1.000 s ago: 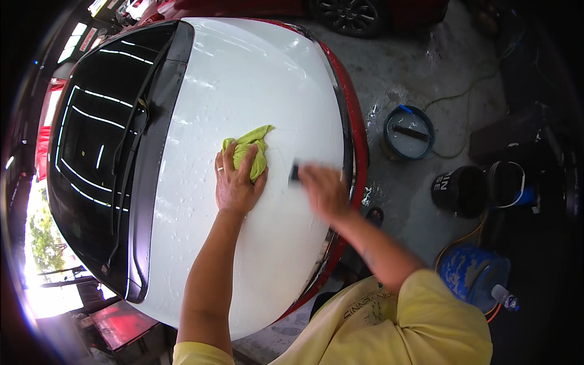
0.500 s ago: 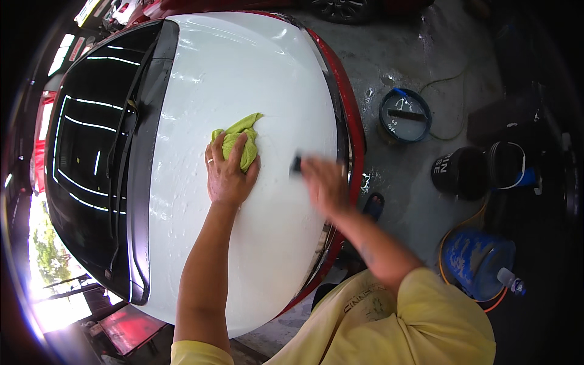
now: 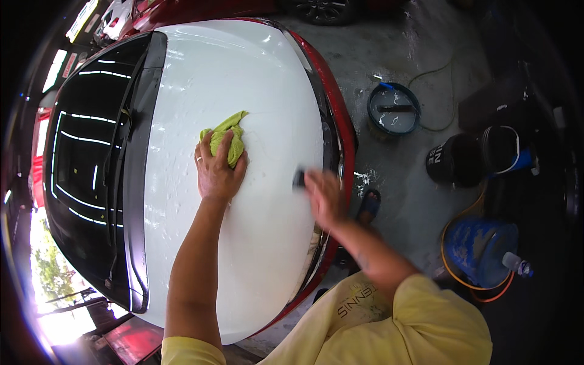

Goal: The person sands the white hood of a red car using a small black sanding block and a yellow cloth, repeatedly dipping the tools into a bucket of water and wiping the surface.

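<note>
My left hand (image 3: 218, 175) presses a bunched yellow-green cloth (image 3: 236, 152) onto the wet white hood (image 3: 243, 73) of a car, fingers curled over it. One corner of the cloth sticks up past the fingertips. To its right, near the hood's front edge, my right hand (image 3: 326, 198) grips a small dark block (image 3: 298, 179) held at the hood surface. Motion smears the right fingers and the block, so its exact kind does not show. Water drops and streaks lie on the paint around both hands.
The dark windshield (image 3: 85, 158) with its wipers lies left. Beyond the red front bumper (image 3: 347, 131), a round bucket (image 3: 394, 126) of water stands on the wet floor. Black buckets (image 3: 449, 161), a blue water jug (image 3: 477, 252) and an orange hose (image 3: 446, 243) are at right.
My right hand with the dark block has moved toward me and slightly toward the hood's front edge. The left hand stays on the cloth. The whole view has shifted a little.
</note>
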A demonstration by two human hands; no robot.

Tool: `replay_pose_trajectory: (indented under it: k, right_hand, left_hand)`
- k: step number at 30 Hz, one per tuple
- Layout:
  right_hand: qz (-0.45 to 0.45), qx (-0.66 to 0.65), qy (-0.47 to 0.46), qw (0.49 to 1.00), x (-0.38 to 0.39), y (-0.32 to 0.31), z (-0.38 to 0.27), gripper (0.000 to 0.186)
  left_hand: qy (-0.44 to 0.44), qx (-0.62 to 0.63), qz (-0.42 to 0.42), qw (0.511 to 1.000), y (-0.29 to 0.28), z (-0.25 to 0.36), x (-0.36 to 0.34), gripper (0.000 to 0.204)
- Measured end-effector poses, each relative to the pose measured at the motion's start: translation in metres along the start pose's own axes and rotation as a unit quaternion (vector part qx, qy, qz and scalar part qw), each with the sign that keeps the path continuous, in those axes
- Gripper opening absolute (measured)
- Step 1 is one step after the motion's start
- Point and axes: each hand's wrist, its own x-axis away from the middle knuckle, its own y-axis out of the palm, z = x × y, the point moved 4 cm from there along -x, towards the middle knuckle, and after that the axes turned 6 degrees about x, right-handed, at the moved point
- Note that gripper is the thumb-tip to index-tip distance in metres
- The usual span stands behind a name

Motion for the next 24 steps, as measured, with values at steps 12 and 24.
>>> replay_pose_trajectory:
  k: [12,24]
  right_hand:
    - [-0.015,-0.041,0.103,0.994,0.087,-0.011,-0.05,0.059]
    - [-0.008,-0.014,0.172,0.985,-0.016,0.016,0.019,0.045]
  left_hand:
    - [0.022,-0.005,0.006,1.0,0.003,-0.005,-0.002,0.064]
    - [-0.029,0.005,-0.006,1.0,0.004,-0.004,0.001,0.062]
